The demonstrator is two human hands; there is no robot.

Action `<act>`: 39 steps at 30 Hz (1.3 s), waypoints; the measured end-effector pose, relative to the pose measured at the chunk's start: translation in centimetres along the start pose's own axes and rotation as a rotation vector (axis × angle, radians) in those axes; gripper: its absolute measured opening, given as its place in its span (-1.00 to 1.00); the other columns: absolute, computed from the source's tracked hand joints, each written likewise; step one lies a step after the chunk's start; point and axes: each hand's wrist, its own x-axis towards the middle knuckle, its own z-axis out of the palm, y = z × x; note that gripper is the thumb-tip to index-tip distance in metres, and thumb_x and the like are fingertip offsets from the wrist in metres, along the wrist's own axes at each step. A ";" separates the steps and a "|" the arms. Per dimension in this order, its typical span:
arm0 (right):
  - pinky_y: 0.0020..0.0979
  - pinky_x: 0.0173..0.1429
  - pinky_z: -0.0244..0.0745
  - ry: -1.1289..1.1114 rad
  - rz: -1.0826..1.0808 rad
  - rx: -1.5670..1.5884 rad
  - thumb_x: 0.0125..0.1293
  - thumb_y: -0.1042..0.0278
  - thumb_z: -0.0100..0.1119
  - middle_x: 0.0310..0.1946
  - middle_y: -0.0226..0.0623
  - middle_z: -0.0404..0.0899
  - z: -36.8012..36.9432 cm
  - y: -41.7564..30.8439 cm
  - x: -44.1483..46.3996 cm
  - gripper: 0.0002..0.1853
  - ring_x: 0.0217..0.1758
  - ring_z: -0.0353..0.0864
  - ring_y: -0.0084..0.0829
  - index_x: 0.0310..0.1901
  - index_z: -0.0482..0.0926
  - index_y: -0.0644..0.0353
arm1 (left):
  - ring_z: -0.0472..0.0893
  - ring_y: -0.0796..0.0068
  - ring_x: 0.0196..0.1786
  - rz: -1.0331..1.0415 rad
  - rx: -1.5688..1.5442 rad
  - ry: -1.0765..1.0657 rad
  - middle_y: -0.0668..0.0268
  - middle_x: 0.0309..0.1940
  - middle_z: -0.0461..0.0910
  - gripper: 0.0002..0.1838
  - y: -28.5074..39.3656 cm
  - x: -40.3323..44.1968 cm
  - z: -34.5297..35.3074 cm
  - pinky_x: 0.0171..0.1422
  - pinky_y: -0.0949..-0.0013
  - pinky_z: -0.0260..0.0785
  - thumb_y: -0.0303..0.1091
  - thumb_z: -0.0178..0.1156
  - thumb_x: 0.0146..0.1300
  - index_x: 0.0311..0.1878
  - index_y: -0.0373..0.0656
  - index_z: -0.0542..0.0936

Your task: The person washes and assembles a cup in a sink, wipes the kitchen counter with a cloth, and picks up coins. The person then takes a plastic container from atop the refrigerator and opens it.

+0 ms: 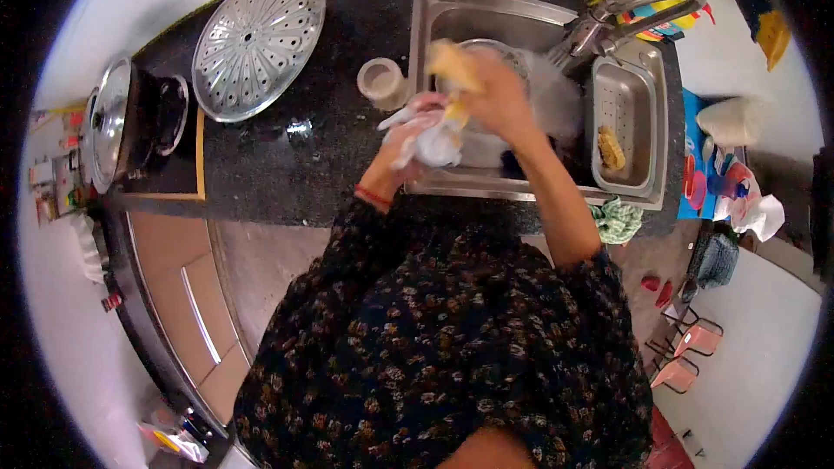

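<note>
My left hand (408, 135) is closed around a white, wet-looking thing (434, 146) at the sink's left edge; its kind does not show clearly. My right hand (499, 95), blurred by motion, grips a yellow sponge (453, 65) just above and to the right of it, over the basin. Beneath my right hand, a round metal dish (502, 49) lies partly hidden in the steel sink (460, 2). Beside my left hand a small whitish cup (380, 80) stands on the dark counter.
A curved tap (651, 0) reaches over the basin from the back right. On the sink's right rests a perforated tray (627, 91) with a yellowish scrubber (611, 149). A round perforated metal plate (259, 43) and a dark pot (143, 126) stand left. A green checked cloth (617, 220) hangs at the front edge.
</note>
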 end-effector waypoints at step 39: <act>-0.51 -0.55 0.12 0.403 0.991 0.959 0.34 0.18 -0.01 -0.58 -0.48 0.28 -5.1 14.4 -6.0 -0.77 -0.63 0.19 -0.62 -0.20 0.41 0.20 | 0.55 0.32 -0.08 -0.177 -0.043 0.087 0.24 -0.08 0.49 -0.71 -9.0 10.9 -3.0 -0.01 0.21 0.48 -0.35 0.04 0.27 0.04 -0.18 0.42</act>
